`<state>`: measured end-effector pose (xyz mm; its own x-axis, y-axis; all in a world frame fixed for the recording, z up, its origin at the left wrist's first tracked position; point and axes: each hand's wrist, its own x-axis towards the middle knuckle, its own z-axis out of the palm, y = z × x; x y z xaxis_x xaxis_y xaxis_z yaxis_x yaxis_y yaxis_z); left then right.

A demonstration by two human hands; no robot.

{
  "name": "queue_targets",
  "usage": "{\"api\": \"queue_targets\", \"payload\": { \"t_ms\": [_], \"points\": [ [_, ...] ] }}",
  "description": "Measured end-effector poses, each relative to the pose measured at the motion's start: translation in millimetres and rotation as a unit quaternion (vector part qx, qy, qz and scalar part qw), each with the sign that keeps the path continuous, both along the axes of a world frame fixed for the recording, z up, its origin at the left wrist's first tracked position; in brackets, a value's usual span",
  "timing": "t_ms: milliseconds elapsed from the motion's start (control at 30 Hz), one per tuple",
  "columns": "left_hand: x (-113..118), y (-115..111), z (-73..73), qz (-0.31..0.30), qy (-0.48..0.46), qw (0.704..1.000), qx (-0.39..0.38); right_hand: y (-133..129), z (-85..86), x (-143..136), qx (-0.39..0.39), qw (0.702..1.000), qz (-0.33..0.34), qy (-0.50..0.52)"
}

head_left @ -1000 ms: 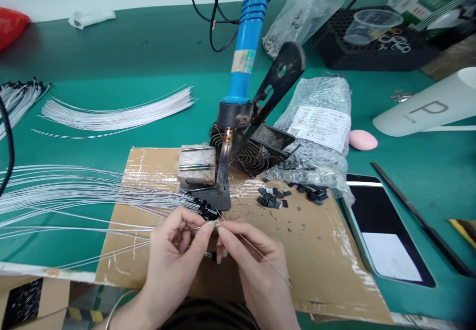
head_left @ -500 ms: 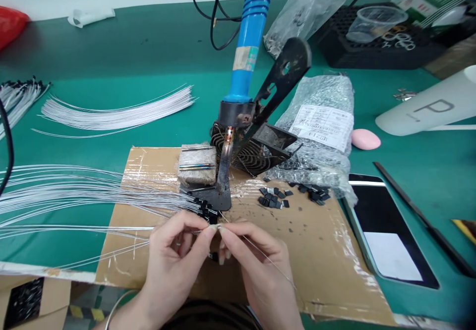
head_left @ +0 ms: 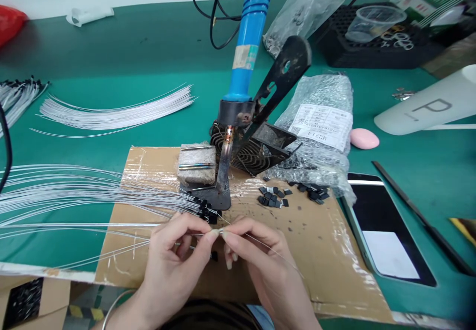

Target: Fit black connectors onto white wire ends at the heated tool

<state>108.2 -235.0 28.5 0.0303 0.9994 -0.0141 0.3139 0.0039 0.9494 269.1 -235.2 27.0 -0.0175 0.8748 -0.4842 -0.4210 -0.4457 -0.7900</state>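
Head view, at the near edge of the cardboard sheet (head_left: 316, 250): a thin wire (head_left: 275, 253) is at the meeting fingertips of two bare hands, one end trailing across the right hand. The left hand (head_left: 176, 265) pinches between thumb and index finger, and the right hand (head_left: 266, 265) pinches the same way just beside it; the tiny piece between them is too small to make out. Just beyond the fingers, black connectors (head_left: 206, 210) cap a fan of white wires (head_left: 74, 191) that spreads leftward over the cardboard and the green work surface (head_left: 111, 47). Behind them, a blue-handled soldering iron (head_left: 247, 37) points down from a black bracket (head_left: 286, 67), its tip near a worn pale block (head_left: 197, 171) and a small black fan (head_left: 253, 155). Loose black pieces (head_left: 273, 196) lie right of the iron, near a labelled bubble-wrap package (head_left: 320, 127). Farther right are a phone (head_left: 372, 208), a slim black tool (head_left: 424, 221), a pink egg-shaped object (head_left: 364, 138) and a pale tumbler (head_left: 427, 104) lying on its side. Another wire bundle (head_left: 115, 116) lies at far left.
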Motion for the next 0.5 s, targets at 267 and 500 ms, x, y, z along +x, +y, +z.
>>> {"api": "queue_targets", "payload": {
  "t_ms": [267, 500],
  "points": [
    [2, -1, -5.6, 0.019, -0.001, 1.0, 0.009, -1, -1.8, 1, 0.002, 1.0, 0.008, 0.003],
    [4, -4, -10.5, 0.029, 0.023, 0.998, 0.04, -5, -6.9, -3, 0.023, 0.999, -0.006, 0.029]
  ]
}}
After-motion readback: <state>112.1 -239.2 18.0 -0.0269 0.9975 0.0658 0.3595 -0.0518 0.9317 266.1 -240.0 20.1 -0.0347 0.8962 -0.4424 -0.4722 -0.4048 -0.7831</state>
